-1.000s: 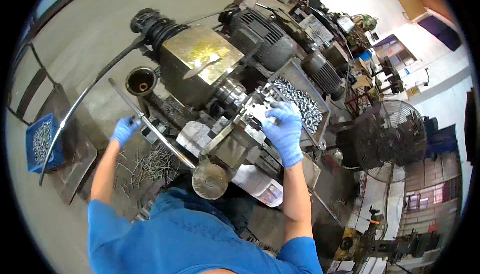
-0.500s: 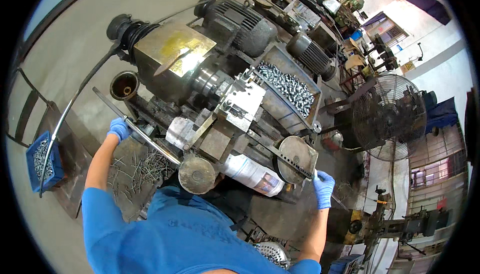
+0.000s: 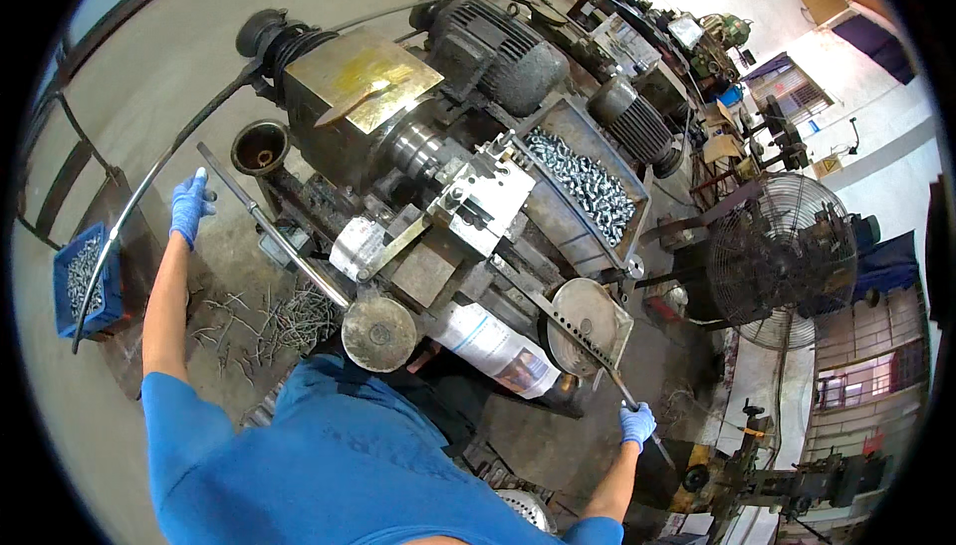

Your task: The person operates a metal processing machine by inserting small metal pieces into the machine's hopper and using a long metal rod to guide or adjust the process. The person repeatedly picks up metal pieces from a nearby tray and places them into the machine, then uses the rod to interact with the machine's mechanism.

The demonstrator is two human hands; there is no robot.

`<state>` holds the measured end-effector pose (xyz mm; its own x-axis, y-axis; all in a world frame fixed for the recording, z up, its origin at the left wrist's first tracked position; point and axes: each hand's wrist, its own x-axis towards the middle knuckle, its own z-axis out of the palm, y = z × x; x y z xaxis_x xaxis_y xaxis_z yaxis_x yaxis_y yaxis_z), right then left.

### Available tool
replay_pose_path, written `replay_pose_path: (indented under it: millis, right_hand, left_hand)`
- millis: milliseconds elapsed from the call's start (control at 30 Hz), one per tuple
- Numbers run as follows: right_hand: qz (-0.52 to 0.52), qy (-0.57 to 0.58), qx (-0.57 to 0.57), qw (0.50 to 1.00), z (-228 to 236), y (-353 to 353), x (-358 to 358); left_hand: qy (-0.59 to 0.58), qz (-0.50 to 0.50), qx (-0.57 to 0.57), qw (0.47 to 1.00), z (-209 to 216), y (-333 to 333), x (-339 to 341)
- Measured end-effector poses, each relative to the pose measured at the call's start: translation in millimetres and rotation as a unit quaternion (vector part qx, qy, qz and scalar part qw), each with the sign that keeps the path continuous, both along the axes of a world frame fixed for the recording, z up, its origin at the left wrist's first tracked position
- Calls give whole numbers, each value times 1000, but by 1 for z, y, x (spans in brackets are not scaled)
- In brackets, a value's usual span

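I stand over a greasy metalworking machine [image 3: 428,197] with a brass-coloured top. My left hand [image 3: 188,206], in a blue glove, is raised at the far left with its fingers up, close to the end of a long flat metal bar [image 3: 269,231] and holding nothing. My right hand [image 3: 636,423], also blue-gloved, is down at the lower right, closed round the end of a long thin lever [image 3: 568,331] that runs up toward the machine.
A tray of shiny small metal parts [image 3: 583,182] sits on the machine's right side. A blue crate [image 3: 85,281] of parts stands far left, with loose rods [image 3: 269,321] on the floor. A standing fan [image 3: 787,256] is at the right, motors [image 3: 498,42] behind.
My right hand left the machine's middle, swung down to the lower right and took hold of the lever end. My left hand lifted off the flat bar and moved up and left.
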<state>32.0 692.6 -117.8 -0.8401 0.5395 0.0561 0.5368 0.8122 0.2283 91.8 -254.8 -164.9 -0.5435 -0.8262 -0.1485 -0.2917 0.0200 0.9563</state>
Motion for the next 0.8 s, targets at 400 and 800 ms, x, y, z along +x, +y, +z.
replay_pose_path:
  millis: [400, 800]
  right_hand:
    - [-137, 47, -17, 989, -34, 23, 257]
    - [-215, 12, -18, 976, -30, -9, 265]
  left_hand:
    - [165, 155, 143, 963, -23, 53, -74]
    - [181, 154, 130, 963, -21, 54, -73]
